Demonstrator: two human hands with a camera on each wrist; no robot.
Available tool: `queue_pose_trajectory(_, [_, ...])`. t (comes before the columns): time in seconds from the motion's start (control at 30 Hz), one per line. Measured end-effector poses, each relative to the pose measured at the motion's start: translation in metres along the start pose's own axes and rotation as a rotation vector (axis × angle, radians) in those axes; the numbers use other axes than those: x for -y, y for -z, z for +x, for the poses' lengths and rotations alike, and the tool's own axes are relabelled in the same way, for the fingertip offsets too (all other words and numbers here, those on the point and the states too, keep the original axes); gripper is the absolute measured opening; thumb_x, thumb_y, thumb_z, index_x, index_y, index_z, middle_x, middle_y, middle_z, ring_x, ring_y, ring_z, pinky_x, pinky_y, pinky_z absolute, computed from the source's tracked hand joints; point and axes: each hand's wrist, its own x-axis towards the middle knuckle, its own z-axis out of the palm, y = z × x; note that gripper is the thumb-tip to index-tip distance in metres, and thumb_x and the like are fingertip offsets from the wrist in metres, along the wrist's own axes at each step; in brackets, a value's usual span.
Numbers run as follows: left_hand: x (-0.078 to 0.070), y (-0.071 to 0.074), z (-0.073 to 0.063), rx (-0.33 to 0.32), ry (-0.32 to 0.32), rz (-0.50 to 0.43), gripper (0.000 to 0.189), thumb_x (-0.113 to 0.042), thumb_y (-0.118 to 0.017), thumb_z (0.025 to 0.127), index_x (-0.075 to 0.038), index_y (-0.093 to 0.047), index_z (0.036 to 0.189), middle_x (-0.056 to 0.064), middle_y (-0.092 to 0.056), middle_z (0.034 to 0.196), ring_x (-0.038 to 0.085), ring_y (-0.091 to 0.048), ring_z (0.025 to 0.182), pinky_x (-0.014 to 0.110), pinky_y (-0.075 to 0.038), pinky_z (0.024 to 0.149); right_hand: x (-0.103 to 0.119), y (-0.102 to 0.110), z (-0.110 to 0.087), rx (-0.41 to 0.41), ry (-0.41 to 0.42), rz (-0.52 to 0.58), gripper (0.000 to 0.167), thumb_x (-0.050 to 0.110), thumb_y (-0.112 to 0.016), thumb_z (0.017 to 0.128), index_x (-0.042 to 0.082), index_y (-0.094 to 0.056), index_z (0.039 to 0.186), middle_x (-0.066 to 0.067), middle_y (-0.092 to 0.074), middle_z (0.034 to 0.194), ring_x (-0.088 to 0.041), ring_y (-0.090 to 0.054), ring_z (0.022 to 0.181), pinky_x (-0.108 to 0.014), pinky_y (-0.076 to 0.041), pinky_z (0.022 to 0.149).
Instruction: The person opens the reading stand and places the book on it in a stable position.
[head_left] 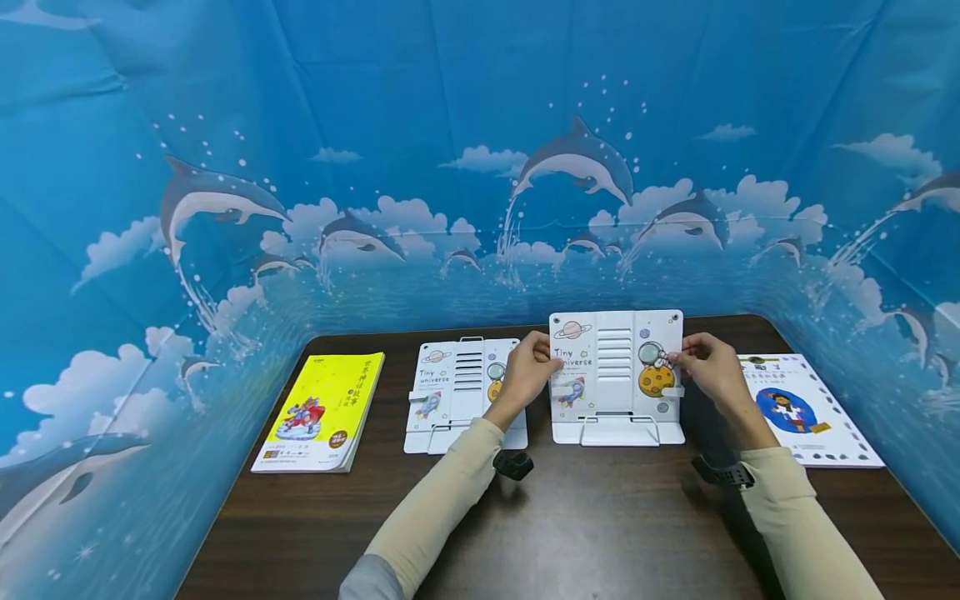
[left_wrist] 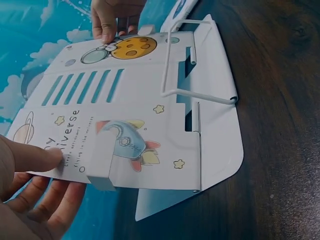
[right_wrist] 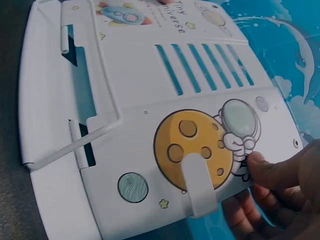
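A white book stand (head_left: 615, 392) printed with a planet, a rocket and an astronaut on a yellow moon stands upright on the table, its wire bar (left_wrist: 167, 65) across the bottom ledge. My left hand (head_left: 529, 371) pinches its left edge, thumb on the front beside the printed letters and fingers behind. On the opposite edge my right hand (head_left: 708, 362) pinches the panel near the astronaut, thumb in front, fingers curled behind. Page clips (right_wrist: 199, 185) sit at both side edges. A second matching stand (head_left: 442, 400) is to the left, partly covered by the left forearm.
A yellow book (head_left: 322, 412) lies at the table's left side. A white book (head_left: 813, 408) with a blue circle lies on the right, behind the right wrist. The dark wooden table (head_left: 585, 533) backs onto a blue dolphin-print curtain (head_left: 420, 167).
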Motion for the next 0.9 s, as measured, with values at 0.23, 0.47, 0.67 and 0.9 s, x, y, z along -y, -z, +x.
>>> queue_pose_trajectory(0.23, [-0.003,-0.003,-0.002,-0.028,-0.042,0.054,0.028,-0.001,-0.082,0.091,-0.005,-0.066,0.114,0.008,-0.068,0.098,0.009,-0.06,0.081,0.021,-0.051,0.074,-0.002,0.002,-0.007,-0.028,0.037,0.009,0.033,0.016,-0.068,0.105,-0.008,-0.061,0.126,-0.017,-0.061,0.108,-0.015,-0.057,0.085,-0.021,-0.056,0.068])
queue_pose_trajectory(0.47, [-0.002,-0.001,0.005,-0.067,-0.092,0.091,0.026,-0.001,-0.081,0.091,-0.004,-0.067,0.113,0.009,-0.069,0.1,0.012,-0.062,0.084,0.024,-0.053,0.077,0.001,0.002,-0.019,-0.039,0.073,0.022,0.03,0.018,-0.071,0.103,-0.006,-0.06,0.117,-0.017,-0.061,0.107,-0.013,-0.056,0.085,-0.018,-0.056,0.067])
queue_pose_trajectory(0.67, [-0.003,0.005,0.013,-0.077,-0.098,0.12,0.025,-0.002,-0.079,0.094,-0.006,-0.067,0.115,0.01,-0.068,0.103,0.016,-0.065,0.089,0.026,-0.056,0.079,0.008,-0.001,-0.039,-0.046,0.128,0.019,0.025,0.013,-0.075,0.099,-0.003,-0.057,0.106,-0.024,-0.067,0.108,-0.007,-0.059,0.08,-0.018,-0.053,0.063])
queue_pose_trajectory(0.9, [-0.003,0.012,0.019,-0.065,-0.102,0.119,0.028,-0.008,-0.082,0.093,-0.005,-0.066,0.116,0.011,-0.068,0.104,0.019,-0.067,0.09,0.028,-0.057,0.078,0.015,-0.015,-0.064,-0.106,0.18,-0.01,0.023,0.007,-0.078,0.093,0.0,-0.056,0.095,-0.029,-0.072,0.108,-0.011,-0.063,0.081,-0.017,-0.05,0.061])
